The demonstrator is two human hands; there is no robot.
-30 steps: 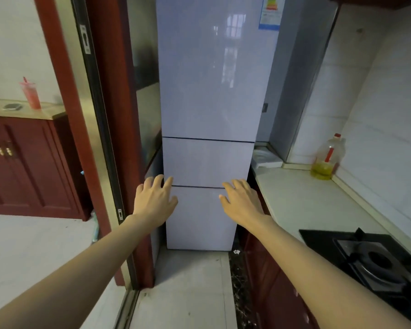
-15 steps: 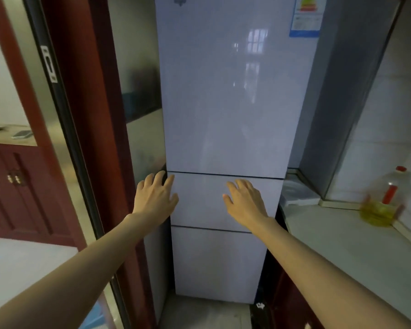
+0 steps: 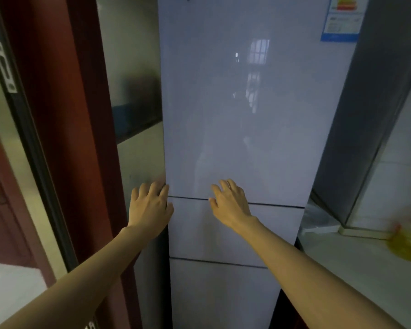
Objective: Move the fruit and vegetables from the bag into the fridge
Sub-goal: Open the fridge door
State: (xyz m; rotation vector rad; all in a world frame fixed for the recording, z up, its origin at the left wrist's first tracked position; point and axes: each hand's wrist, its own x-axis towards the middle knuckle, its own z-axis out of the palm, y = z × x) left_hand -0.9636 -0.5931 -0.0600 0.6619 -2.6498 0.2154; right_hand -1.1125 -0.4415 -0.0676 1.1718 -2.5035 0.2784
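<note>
Fridge [image 3: 235, 103] shut, corner energy label [image 3: 342, 19] unreadable, hands [image 3: 150, 207] outstretched

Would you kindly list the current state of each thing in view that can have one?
Fridge top door: closed.
Fridge middle drawer: closed.
Fridge bottom drawer: closed.
Left hand: open, at the top door's left edge.
Right hand: open, empty.
Oil bottle: partly full.

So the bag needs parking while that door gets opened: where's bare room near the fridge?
The pale countertop right of the tall white fridge is bare in front, bordered by the fridge side and the blurred yellow oil bottle. Its back corner holds a flat white item. On the left it is tight: the left hand fills the gap by the dark red door frame.
</note>
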